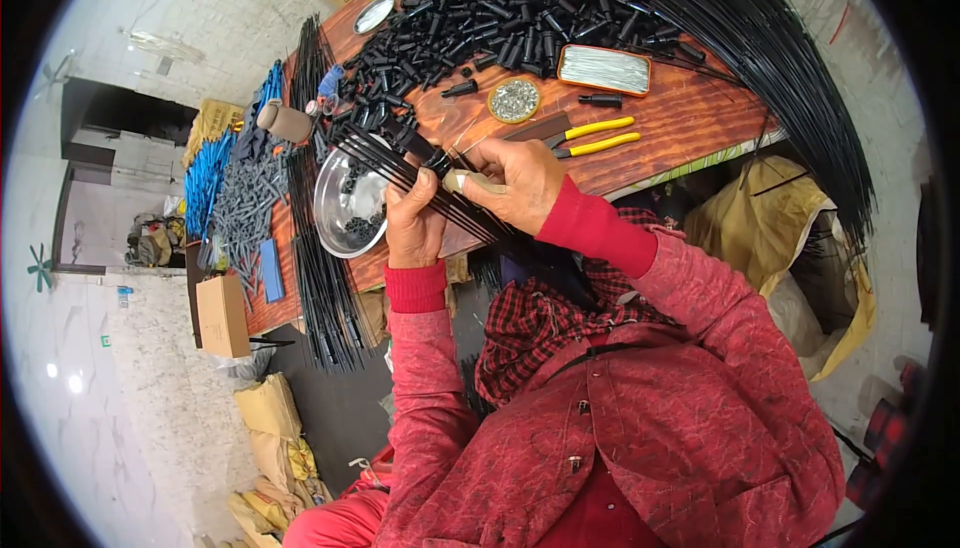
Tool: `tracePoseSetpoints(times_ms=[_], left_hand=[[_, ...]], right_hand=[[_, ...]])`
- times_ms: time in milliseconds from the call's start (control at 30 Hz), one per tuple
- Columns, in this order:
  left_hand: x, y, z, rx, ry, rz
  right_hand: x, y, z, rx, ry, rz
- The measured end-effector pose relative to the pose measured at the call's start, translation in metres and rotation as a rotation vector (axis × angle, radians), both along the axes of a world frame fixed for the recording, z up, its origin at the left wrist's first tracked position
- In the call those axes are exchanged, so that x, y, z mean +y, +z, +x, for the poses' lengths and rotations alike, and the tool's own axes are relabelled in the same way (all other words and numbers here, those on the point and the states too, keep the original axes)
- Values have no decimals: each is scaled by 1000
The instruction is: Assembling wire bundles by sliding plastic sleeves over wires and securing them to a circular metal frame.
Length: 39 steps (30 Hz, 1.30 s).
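Note:
My left hand [415,216] is closed round a bundle of thin black rods [378,161], which look like umbrella ribs and slant down toward my lap. Fingers of my right hand [518,183] pinch a black plastic sleeve [436,158] at the bundle, close to my left thumb. My right thumb has a pale wrap on it. The exact join of rods and sleeve is partly hidden by my fingers. Just left of my hands stands a clear plastic bowl [325,210] with small black parts in it.
Black plastic sleeves [510,8] are heaped across the wooden table [690,118]. Yellow-handled pliers [600,137], a round tin of small metal pieces [515,100] and a tray of wires [605,70] lie beyond my right hand. Long black rods [770,58] hang over the right edge.

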<state>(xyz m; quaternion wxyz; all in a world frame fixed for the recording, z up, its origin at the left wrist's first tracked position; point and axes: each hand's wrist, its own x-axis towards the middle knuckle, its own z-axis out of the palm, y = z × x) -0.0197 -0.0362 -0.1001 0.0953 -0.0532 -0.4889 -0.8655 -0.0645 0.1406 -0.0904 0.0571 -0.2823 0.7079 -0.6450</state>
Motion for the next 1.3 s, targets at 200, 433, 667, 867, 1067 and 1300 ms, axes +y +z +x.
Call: tracePoseSetpoints(times_ms=[200, 433, 667, 867, 1067, 1300], left_hand=[[-2, -2, 0, -1, 13, -49], [-6, -5, -2, 8, -1, -44], [10, -5, -1, -2, 162, -93], [5, 13, 1, -98, 186, -199], [-9, 1, 6, -88, 162, -172], [6, 6, 8, -23, 279, -265]], right_hand=[[-1, -2, -4, -5, 0, -46], [1, 1, -2, 108, -41, 16], [-3, -1, -2, 102, -86, -11], [-4, -5, -4, 60, -52, -38], [-9, -8, -1, 65, -35, -50], [-9, -9, -4, 8, -27, -66]])
